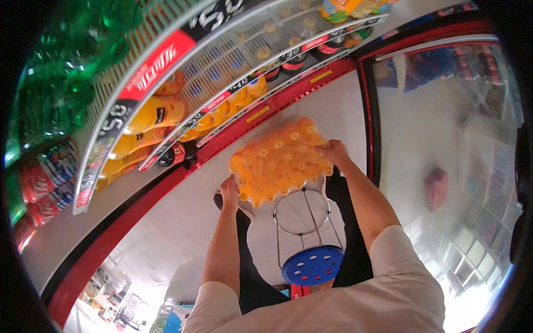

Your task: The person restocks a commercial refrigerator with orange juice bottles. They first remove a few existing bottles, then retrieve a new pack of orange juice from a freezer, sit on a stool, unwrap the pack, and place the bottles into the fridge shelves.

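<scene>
A plastic-wrapped pack of orange drink bottles (pixel 281 160) is held low in front of me, over the pale tiled floor. My left hand (pixel 230 189) grips its lower left corner, and my right hand (pixel 334 153) grips its right side. White caps or bottle ends show through the film across the face of the pack. Between my legs and just below the pack stands a stool with a round blue seat (pixel 312 265) with holes and a metal frame. The fingers behind the pack are partly hidden.
An open drinks cooler with wire shelves (pixel 216 104) and a red lower frame (pixel 275 98) fills the upper left, holding orange, cola and green bottles. Its glass door (pixel 441 125) stands open at the right. A carton (pixel 166 318) lies near the bottom.
</scene>
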A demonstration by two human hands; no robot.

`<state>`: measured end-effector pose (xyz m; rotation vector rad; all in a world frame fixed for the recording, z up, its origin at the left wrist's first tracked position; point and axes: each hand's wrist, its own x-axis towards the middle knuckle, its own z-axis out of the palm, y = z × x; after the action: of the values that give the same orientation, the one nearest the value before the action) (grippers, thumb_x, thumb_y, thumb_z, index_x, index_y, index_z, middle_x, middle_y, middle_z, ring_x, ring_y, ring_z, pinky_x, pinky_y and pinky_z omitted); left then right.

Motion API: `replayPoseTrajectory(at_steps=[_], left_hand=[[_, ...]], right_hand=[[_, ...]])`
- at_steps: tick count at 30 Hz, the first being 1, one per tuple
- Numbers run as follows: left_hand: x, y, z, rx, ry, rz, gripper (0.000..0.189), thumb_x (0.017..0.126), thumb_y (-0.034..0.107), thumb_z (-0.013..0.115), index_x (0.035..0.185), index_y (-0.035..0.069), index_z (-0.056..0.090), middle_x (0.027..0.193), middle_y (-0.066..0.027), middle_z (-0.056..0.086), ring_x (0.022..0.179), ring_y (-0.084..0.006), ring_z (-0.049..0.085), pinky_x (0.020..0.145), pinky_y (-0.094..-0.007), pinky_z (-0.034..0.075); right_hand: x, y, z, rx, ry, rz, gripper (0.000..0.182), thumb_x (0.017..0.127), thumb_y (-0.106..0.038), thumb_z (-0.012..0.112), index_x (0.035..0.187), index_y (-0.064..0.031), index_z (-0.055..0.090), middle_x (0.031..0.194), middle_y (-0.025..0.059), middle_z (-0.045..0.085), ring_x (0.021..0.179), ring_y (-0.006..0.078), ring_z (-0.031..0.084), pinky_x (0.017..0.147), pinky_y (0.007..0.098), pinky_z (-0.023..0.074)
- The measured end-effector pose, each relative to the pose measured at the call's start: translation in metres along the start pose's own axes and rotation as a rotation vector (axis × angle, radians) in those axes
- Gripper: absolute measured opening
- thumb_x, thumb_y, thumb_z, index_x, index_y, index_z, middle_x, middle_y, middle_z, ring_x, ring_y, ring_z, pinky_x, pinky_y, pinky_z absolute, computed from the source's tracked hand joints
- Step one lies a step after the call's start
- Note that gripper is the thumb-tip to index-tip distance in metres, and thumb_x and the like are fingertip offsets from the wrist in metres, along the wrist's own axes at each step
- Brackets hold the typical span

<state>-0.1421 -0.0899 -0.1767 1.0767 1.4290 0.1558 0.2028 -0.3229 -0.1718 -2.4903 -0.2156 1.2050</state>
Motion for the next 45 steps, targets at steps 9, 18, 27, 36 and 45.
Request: replayPoseTrajectory(at_steps=[9,18,27,36,45], left_hand=[[0.049,-0.062,-0.003,-0.065,0.028,-0.058,0.042,0.098,0.031,0.057,0.061,0.014,0.047,0.052,0.001,0.044,0.043,-0.011,0.04,0.043,-0.0298,0.03],[0.051,-0.128,-0.006,0.444,0.33,0.144,0.025,0.085,0.029,0.068,0.079,0.006,0.058,0.082,-0.0103,0.057,0.077,-0.0288,0.059,0.068,-0.0403,0.048],[-0.118,-0.1,0.044,0.855,-0.473,0.358,0.033,0.088,0.029,0.059,0.103,0.0,0.064,0.108,-0.0256,0.066,0.086,-0.0361,0.068,0.071,-0.0454,0.054],[-0.245,-0.069,0.039,0.815,-1.164,-0.276,0.036,0.09,0.024,0.059,0.117,0.001,0.064,0.102,-0.0163,0.07,0.087,-0.0323,0.068,0.066,-0.0436,0.057],[-0.233,-0.015,0.061,1.024,-1.364,-0.129,0.028,0.082,0.017,0.063,0.108,0.007,0.071,0.107,-0.0206,0.07,0.097,-0.0334,0.068,0.084,-0.0433,0.051]], right_hand=[[0.047,0.029,0.052,0.164,-0.063,-0.031,0.057,0.067,-0.057,0.081,0.079,-0.002,0.072,0.073,0.0131,0.07,0.07,0.0219,0.069,0.065,0.0381,0.0533],[0.04,0.026,0.084,-0.264,0.065,0.006,0.061,0.076,-0.049,0.073,0.107,0.0029,0.069,0.109,0.0216,0.07,0.103,0.0328,0.068,0.087,0.0413,0.0528],[-0.16,-0.001,0.121,-0.969,-0.932,-0.251,0.064,0.086,-0.05,0.062,0.134,-0.0081,0.059,0.131,0.0149,0.062,0.105,0.0336,0.066,0.093,0.0446,0.0499],[-0.256,0.037,0.134,-1.085,-1.081,-0.328,0.055,0.081,-0.052,0.067,0.116,-0.0088,0.071,0.117,0.0156,0.068,0.104,0.03,0.066,0.091,0.0421,0.0511],[-0.237,0.057,0.128,-0.917,-1.171,-0.36,0.037,0.083,-0.035,0.069,0.111,-0.0097,0.073,0.114,0.0161,0.07,0.105,0.0329,0.066,0.091,0.0426,0.0513]])
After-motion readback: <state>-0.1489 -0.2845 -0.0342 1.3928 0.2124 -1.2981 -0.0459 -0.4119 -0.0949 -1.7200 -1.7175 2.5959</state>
